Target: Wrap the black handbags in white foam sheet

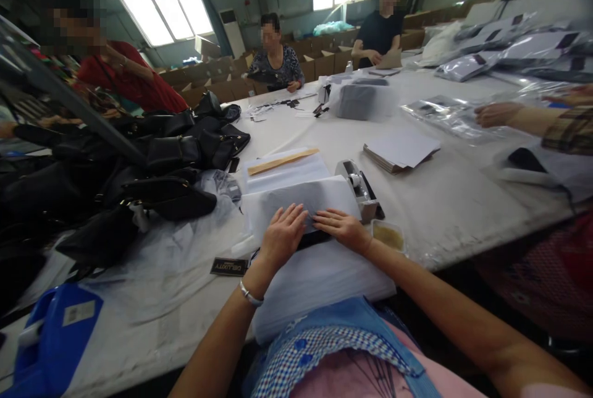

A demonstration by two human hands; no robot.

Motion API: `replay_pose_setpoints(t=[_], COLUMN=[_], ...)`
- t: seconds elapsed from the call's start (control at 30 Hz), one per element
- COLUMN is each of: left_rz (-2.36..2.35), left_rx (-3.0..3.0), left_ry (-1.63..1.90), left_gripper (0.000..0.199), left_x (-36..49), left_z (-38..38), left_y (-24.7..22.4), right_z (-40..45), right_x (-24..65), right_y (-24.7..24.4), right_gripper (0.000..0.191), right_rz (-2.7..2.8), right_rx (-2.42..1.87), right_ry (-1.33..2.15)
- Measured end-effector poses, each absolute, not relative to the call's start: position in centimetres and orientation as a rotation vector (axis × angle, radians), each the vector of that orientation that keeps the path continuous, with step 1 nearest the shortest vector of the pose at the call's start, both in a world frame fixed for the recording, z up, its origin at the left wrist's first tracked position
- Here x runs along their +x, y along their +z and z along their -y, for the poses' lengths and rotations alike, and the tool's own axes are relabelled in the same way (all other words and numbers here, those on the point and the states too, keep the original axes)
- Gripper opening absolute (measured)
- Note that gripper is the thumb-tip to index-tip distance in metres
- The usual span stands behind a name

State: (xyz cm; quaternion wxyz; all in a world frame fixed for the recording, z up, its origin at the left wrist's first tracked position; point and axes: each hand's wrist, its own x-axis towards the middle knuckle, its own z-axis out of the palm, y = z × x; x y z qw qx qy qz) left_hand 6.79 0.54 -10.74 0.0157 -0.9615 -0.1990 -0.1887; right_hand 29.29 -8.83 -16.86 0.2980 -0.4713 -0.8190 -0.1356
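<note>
Both my hands lie flat, fingers stretched out, on a sheet of white tissue paper [259, 203] that covers a dark bag. My left hand [285, 228] presses on its near side, left of the middle. Close beside it, my right hand [340, 228] rests on the paper with its fingertips pointing left. A dark strip of the bag [317, 238] shows below the fingers; the rest is under the paper. Nearer my body spreads a stack of white tissue sheets [324, 277]. A black label card [228, 266] lies left of my left wrist.
A tape dispenser [359, 188] and a small dish [388, 236] stand to the right. Farther off lies a stack of cards [403, 149]. Black bags [171, 195] are heaped at left, above a blue holder [60, 336]. Co-workers sit around the table; a co-worker's hand [498, 115] touches clear plastic bags.
</note>
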Motion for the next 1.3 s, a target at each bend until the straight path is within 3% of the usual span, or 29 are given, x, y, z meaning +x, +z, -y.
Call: replay_pose_setpoints(t=[0.23,0.43,0.73,1.3], left_rz=[0.625,0.653,0.669,0.802], left_rx=[-3.065,-3.094,-3.138,-3.33], left_ry=[-0.437,-0.475,-0.523,-0.603], left_gripper=[0.042,0.041,0.041,0.046], left_x=[5.1,4.9,4.7,4.3], left_z=[1.8,1.9,1.7,0.5], left_y=[-14.2,-14.4,-14.4,-12.0], right_z=[15.4,19.4,18.5,16.1], right_x=[29.0,27.6,26.8,27.0], right_y=[-15.1,-15.0,-16.5,-13.0], right_gripper=[0.025,0.042,0.018,0.016], right_rz=[2.141,2.24,2.138,2.03], right_rx=[-1.362,-1.427,-1.478,-1.625], right_ry=[0.057,0.286,0.389,0.826])
